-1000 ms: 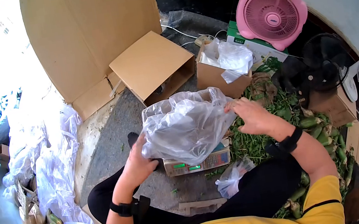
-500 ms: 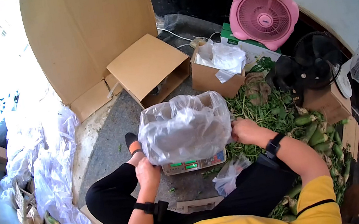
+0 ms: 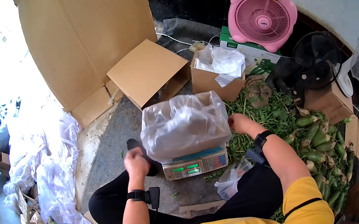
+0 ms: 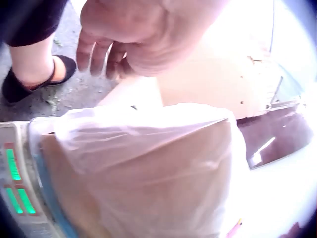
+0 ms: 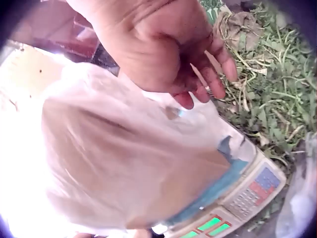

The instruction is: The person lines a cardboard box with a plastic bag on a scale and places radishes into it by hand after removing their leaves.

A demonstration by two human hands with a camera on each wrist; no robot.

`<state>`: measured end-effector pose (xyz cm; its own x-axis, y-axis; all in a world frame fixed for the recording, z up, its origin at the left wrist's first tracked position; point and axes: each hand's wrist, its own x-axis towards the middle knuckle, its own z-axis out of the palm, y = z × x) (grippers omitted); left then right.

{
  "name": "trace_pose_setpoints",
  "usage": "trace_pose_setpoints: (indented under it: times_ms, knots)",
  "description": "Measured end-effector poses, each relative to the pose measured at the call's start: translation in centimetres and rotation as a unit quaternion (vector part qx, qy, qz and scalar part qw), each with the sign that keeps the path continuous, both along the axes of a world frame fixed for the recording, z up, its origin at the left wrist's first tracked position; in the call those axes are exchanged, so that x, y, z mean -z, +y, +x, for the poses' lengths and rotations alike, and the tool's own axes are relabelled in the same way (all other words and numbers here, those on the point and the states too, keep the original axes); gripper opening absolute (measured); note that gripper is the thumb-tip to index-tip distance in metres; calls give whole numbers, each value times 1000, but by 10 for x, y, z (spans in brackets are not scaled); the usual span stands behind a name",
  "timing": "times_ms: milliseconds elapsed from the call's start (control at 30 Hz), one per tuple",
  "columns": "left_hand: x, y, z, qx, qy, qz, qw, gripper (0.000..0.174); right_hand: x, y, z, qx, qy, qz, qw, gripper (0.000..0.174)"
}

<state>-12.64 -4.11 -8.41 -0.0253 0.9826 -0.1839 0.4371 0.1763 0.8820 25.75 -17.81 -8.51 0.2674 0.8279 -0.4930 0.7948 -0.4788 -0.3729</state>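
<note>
The clear plastic (image 3: 184,127) looks drawn around the carton (image 4: 163,183) on the scale (image 3: 208,162), with perhaps only its folds (still rumpled on top) left to settle, while the left hand (image 3: 136,163) and right hand (image 3: 243,125), fingers loosely bent, hold nothing beside it.

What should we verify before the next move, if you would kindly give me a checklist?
1. Carton resting on the scale: ok.
2. Plastic liner draped over the carton's outside: ok.
3. Displays lit: ok, green.
4. Weight reading: cannot tell, digits too small.
5. Left hand clear of the liner: ok, beside it.
6. Right hand clear of the liner: cannot tell, fingertips very near its edge.
</note>
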Motion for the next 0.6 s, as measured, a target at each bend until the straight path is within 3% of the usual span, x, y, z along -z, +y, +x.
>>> trace_pose_setpoints:
  times_ms: [67, 100, 133, 200, 233, 267, 300, 333, 400, 433, 467, 533, 567, 600]
  knots:
    - [-15, 21, -4, 26, 17, 186, 982, 13, -40, 2, -3, 109, 34, 105, 988, 18]
    - [-48, 18, 8, 60, -4, 221, 973, 12, -22, 6, 6, 166, 109, 204, 959, 18]
    - [-88, 10, 25, 93, -25, 254, 962, 12, -71, 9, -12, 264, 203, 176, 926, 18]
    - [-124, 6, 56, 188, -88, 245, 947, 15, -92, 16, -26, 293, 246, 256, 888, 16]
    - [-136, 6, 69, 252, -39, 287, 923, 17, -97, 17, -35, 292, 247, 256, 888, 16]
    - [-143, 8, 82, 316, 10, 327, 891, 20, -101, 17, -45, 219, 126, 375, 892, 15]
    - [-144, 9, 96, 358, 23, 314, 879, 21, -104, 18, -52, 138, -1, 481, 866, 16]
    - [-142, 11, 108, 401, 36, 301, 864, 23, -107, 20, -56, 141, -2, 480, 866, 16]
    - [-127, 18, 123, 450, 80, 237, 857, 23, -112, 22, -62, -62, -100, 492, 863, 22]
    - [-117, 21, 128, 492, 126, 172, 844, 22, -113, 22, -68, -72, -85, 470, 875, 19]
    - [-109, 21, 129, 494, 126, 169, 844, 22, -110, 23, -70, -70, -84, 468, 877, 19]
    - [-90, 18, 128, 545, 184, 189, 796, 20, -102, 24, -75, -103, -44, 392, 913, 13]
    - [-91, 19, 129, 579, 311, 144, 740, 33, -100, 25, -76, -143, -101, 354, 919, 15]
    - [-91, 16, 128, 581, 312, 142, 739, 33, -100, 25, -78, -142, -99, 352, 920, 15]
